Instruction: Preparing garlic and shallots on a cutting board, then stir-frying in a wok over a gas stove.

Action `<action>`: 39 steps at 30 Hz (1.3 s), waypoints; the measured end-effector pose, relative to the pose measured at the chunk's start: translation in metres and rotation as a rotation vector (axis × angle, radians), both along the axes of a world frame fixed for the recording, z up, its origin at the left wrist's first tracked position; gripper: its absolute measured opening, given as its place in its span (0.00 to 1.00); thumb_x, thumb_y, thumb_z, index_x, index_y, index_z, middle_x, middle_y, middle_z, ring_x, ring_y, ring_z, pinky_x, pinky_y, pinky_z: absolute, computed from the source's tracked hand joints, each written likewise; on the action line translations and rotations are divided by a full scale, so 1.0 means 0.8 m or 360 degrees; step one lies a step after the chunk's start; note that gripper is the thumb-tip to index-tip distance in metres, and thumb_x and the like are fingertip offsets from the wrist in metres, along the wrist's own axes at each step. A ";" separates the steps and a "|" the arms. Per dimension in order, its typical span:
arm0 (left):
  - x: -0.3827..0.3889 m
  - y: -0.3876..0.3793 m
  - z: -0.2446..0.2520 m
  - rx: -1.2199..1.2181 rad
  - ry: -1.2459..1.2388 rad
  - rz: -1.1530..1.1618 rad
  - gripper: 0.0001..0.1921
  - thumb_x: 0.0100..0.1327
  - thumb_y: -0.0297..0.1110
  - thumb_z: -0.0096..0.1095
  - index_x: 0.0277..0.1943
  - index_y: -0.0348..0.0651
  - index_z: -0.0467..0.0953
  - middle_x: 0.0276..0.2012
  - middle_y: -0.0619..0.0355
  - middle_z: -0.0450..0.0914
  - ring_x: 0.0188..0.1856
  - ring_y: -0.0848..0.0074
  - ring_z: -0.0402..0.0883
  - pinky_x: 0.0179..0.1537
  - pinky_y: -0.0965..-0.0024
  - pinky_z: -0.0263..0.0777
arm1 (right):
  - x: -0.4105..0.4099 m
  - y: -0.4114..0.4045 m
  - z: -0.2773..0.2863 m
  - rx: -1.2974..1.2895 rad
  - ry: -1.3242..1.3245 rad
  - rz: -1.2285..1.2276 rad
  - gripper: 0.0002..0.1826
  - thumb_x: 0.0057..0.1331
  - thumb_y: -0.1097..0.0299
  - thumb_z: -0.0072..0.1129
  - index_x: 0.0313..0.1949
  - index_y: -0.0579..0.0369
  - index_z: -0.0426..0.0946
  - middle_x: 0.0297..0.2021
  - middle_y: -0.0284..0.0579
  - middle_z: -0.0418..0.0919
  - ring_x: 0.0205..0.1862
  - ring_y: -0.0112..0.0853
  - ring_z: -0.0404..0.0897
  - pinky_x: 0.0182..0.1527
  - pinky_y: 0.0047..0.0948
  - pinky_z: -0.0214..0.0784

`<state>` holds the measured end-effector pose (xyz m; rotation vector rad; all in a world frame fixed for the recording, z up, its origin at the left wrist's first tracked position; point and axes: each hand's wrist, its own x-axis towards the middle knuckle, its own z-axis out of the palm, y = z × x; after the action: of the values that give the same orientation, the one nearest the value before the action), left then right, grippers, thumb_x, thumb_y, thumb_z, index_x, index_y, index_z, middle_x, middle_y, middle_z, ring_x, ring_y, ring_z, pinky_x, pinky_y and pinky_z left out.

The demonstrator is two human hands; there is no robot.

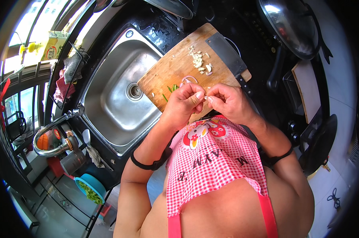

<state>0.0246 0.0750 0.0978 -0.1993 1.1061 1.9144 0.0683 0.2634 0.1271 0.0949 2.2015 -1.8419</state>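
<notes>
My left hand and my right hand meet over the near edge of a wooden cutting board. Between their fingertips is a small pale piece, perhaps a garlic clove, pinched from both sides. Chopped garlic lies in a loose pile beyond the hands. A cleaver rests flat along the board's right side, its black handle near my right hand. Just past my left hand are a pinkish ring-shaped scissor handle or band and cut green stalks, partly hidden.
A steel sink adjoins the board on the left, with a curved faucet at its near left corner. A lidded pan stands at upper right, its handle pointing inward. A blue basin of leafy greens is at lower left.
</notes>
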 end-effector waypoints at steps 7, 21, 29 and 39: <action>-0.003 -0.006 -0.007 0.0258 -0.0324 -0.0047 0.06 0.68 0.31 0.60 0.43 0.41 0.74 0.33 0.62 0.77 0.28 0.81 0.73 0.31 0.77 0.66 | 0.002 0.001 -0.002 0.0075 0.0066 0.0099 0.03 0.66 0.76 0.54 0.36 0.61 0.75 0.24 0.37 0.79 0.27 0.17 0.75 0.29 0.20 0.69; 0.008 0.005 0.023 -0.0429 0.0381 -0.0138 0.12 0.68 0.30 0.62 0.51 0.35 0.78 0.34 0.63 0.79 0.29 0.84 0.73 0.32 0.80 0.69 | 0.002 -0.005 -0.004 0.0130 0.0065 -0.0142 0.04 0.65 0.74 0.54 0.35 0.61 0.72 0.24 0.46 0.78 0.25 0.28 0.77 0.29 0.30 0.70; -0.003 0.004 0.014 0.0034 -0.0336 0.0020 0.11 0.71 0.34 0.56 0.49 0.36 0.77 0.33 0.62 0.78 0.27 0.82 0.72 0.30 0.79 0.67 | 0.004 -0.010 -0.016 -0.0120 0.0069 -0.0175 0.03 0.66 0.75 0.54 0.35 0.61 0.73 0.24 0.43 0.78 0.26 0.23 0.77 0.30 0.26 0.71; -0.033 0.013 -0.043 0.0067 -0.0509 0.0143 0.09 0.73 0.33 0.52 0.48 0.38 0.74 0.30 0.63 0.75 0.25 0.84 0.69 0.27 0.80 0.66 | -0.001 0.023 -0.040 -0.0180 -0.0267 -0.0330 0.05 0.68 0.73 0.53 0.37 0.62 0.74 0.27 0.35 0.78 0.28 0.17 0.74 0.32 0.19 0.68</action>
<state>-0.0022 0.0855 0.0637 -0.5201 0.8536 1.9008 0.0673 0.2822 0.0953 0.4538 2.0342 -1.9811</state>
